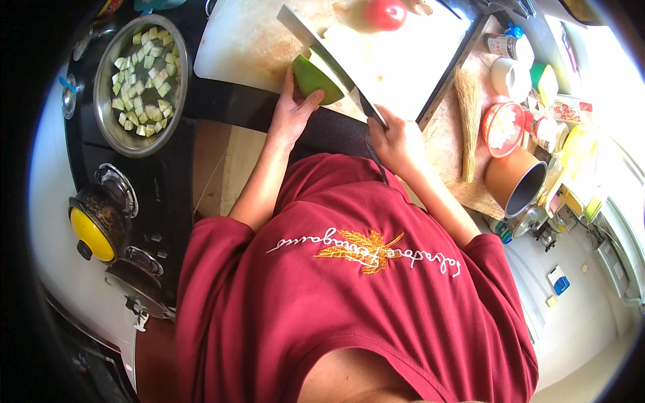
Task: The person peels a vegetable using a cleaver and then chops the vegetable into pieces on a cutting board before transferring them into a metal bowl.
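My left hand (293, 115) grips a green-skinned vegetable piece (314, 80) with pale flesh, thumb on one side and fingers on the other. In my right hand (400, 142) is the handle of a kitchen knife (336, 66). Its long blade slants up to the left, right beside the piece's far side; whether it has entered the flesh I cannot tell. Both hands are at the near edge of a white cutting board (232, 50). Pale chunks on the board behind the blade are washed out by glare. A red tomato (385, 13) rests at the board's far side.
On the left, a steel bowl (101, 111) holds diced pale-green cubes. Nearer stands a stove with a yellow-lidded pot (94, 235). To the right lie a straw whisk broom (468, 124), a red basket (502, 131), a brown pot (510, 176) and several jars.
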{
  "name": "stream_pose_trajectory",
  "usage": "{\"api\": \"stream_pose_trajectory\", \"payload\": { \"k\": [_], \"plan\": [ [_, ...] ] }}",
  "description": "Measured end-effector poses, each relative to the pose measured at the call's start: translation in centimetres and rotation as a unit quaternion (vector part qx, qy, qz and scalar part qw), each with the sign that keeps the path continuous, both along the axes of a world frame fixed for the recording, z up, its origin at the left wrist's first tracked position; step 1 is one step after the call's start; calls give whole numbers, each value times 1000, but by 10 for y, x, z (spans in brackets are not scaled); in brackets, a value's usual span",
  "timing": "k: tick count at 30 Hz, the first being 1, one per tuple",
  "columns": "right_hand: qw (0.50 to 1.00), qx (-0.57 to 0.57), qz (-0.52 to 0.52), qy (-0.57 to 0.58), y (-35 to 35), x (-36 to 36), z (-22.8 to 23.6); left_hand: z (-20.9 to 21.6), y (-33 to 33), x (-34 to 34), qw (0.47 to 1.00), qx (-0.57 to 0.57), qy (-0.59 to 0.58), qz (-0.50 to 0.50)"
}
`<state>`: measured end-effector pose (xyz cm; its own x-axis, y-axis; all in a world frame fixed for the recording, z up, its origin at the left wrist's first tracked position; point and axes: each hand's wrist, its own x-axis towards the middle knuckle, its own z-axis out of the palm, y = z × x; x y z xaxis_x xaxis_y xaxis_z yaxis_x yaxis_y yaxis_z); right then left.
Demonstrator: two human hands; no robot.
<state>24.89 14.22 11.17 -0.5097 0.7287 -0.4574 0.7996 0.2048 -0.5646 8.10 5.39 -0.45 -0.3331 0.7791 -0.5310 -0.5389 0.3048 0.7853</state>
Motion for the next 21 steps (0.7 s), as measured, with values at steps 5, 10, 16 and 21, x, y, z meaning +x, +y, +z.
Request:
{"api": "stream_pose_trajectory", "payload": {
  "k": [5, 10, 16, 21],
  "plan": [
    [999, -30, 4, -16, -12, 16, 25, 2, -1, 1, 1000, -20, 13, -19],
    [999, -46, 9, -17, -18, 17, 26, 8, 1, 1, 1000, 5, 0, -9],
    [999, -28, 31, -34, -23, 17, 14, -1, -1, 4, 998, -7, 52, -17],
    [998, -31, 32, -46, -34, 41, 4, -9, -5, 10, 997, 13, 80, -1]
  ]
}}
